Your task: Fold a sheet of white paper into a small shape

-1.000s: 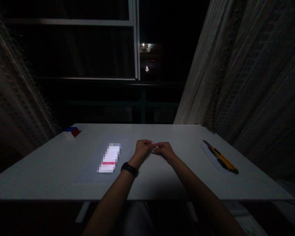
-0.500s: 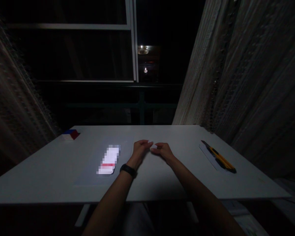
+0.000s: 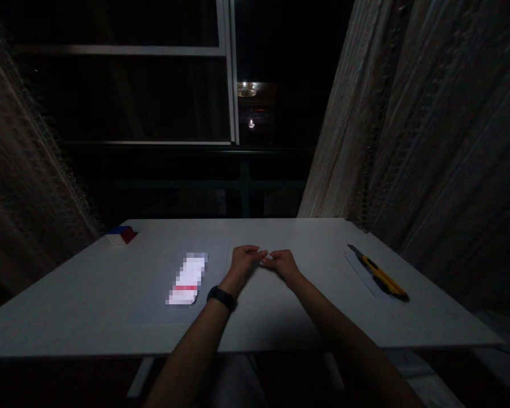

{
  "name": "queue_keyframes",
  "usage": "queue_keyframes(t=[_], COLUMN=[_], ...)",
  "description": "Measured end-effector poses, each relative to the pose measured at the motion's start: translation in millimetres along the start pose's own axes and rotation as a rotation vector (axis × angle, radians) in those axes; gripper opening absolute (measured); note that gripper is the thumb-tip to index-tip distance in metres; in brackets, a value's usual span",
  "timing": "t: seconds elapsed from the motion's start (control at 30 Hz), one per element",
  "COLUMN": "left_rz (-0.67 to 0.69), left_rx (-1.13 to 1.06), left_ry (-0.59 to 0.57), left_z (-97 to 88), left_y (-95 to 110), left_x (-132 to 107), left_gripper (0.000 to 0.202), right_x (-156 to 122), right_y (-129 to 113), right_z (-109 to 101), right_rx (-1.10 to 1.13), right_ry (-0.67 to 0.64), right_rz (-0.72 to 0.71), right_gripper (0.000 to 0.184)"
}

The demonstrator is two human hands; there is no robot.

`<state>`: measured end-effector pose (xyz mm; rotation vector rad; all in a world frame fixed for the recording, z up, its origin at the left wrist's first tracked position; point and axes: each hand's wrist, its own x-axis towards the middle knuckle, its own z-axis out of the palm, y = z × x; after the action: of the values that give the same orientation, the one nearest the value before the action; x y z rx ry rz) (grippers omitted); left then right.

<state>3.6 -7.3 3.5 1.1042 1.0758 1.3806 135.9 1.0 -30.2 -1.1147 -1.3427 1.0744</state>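
Over the middle of the white table, my left hand and my right hand meet at the fingertips. Between them they pinch a small piece of white paper, mostly covered by the fingers; its exact shape is too small to tell. A dark band is round my left wrist. Left of my left hand, a lit phone with a blurred screen lies on a pale sheet.
A yellow and black utility knife with its blade out lies on a white paper strip at right. A cube puzzle sits at the table's far left. Curtains hang on both sides of the dark window.
The fingertips of both hands have drawn closer together, and less of the white paper shows between them. The whole view has shifted slightly. Other things lie as before.
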Motion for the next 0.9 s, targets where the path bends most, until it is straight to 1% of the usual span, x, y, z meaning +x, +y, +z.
queue_keyframes(t=[0.13,0.27,0.33,0.4,0.47,0.53,0.63,0.7,0.77,0.9], left_rz=[0.014,0.017,0.022,0.023,-0.005,-0.090,-0.250,-0.299,-0.282,-0.170], left_rx=[-0.007,-0.072,-0.134,-0.189,-0.212,-0.206,-0.173,-0.135,-0.102,-0.092], left_ry=[-0.029,-0.076,-0.132,-0.186,-0.190,-0.183,-0.225,-0.238,-0.238,-0.255], left_z=[-0.1,-0.5,-1.1,-1.9,-2.9,-4.1,-5.3,-5.5,-5.2,-4.0], left_y=[2.0,0.8,0.3,0.4,1.0,1.5,1.0,0.2,-1.1,-5.3], left_x=[-0.2,0.6,1.3,2.4,3.6,5.0,6.1,5.9,5.1,4.3], left_gripper=[0.031,0.033,0.039,0.046,0.050,0.056,0.066,0.065,0.057,0.040], right_x=[0.7,0.8,1.1,1.4,1.2,0.3,-2.5,-4.4,-5.5,-4.7], right_y=[1.9,1.2,-0.1,-1.4,-2.1,-2.1,-2.3,-3.3,-5.0,-7.6], right_z=[0.1,0.3,-0.6,-2.9,-6.3,-9.9,-13.5,-14.2,-14.2,-13.0], right_rx=[0.021,-0.009,-0.061,-0.153,-0.279,-0.405,-0.538,-0.580,-0.601,-0.579], right_ry=[-0.007,0.019,0.071,0.160,0.245,0.280,0.233,0.190,0.162,0.134], right_rz=[-0.006,-0.064,-0.134,-0.243,-0.361,-0.456,-0.552,-0.607,-0.641,-0.669], right_gripper=[0.036,0.028,0.025,0.021,0.018,0.019,0.026,0.029,0.031,0.038])
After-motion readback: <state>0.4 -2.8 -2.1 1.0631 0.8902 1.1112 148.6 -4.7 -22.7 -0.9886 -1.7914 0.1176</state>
